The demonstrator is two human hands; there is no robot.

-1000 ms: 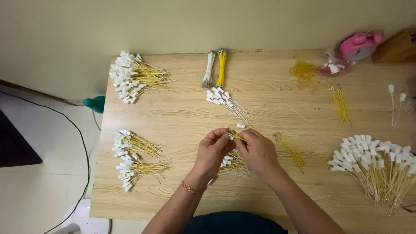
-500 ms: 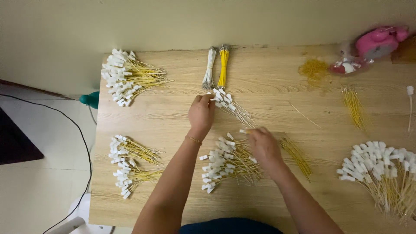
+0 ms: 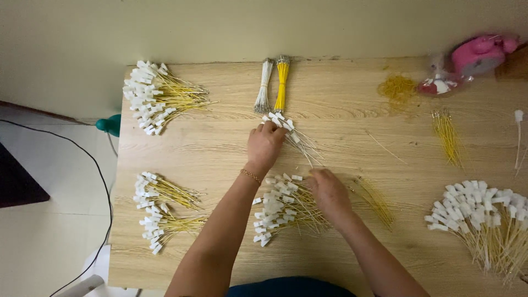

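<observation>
A clear bag (image 3: 440, 82) holding small red and white bits is lying beside a pink tool (image 3: 481, 52). The left hand (image 3: 265, 144) is pinching white-tipped wires (image 3: 291, 135); the right hand (image 3: 329, 191) is resting loosely curled on a wire bundle (image 3: 280, 209) on the bench (image 3: 220, 148).

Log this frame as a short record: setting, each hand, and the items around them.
Setting: wooden table against a pale wall, seen from above
Left hand: reaching forward, fingers on a small bunch of white-tipped wires; grip not clear
Right hand: resting on a pile of yellow wires with white plugs; grip not clear
Far edge: tied white wire bundle beside tied yellow wire bundle
Left side: two more plug-wire piles
Right side: large plug-wire pile, pink object
</observation>
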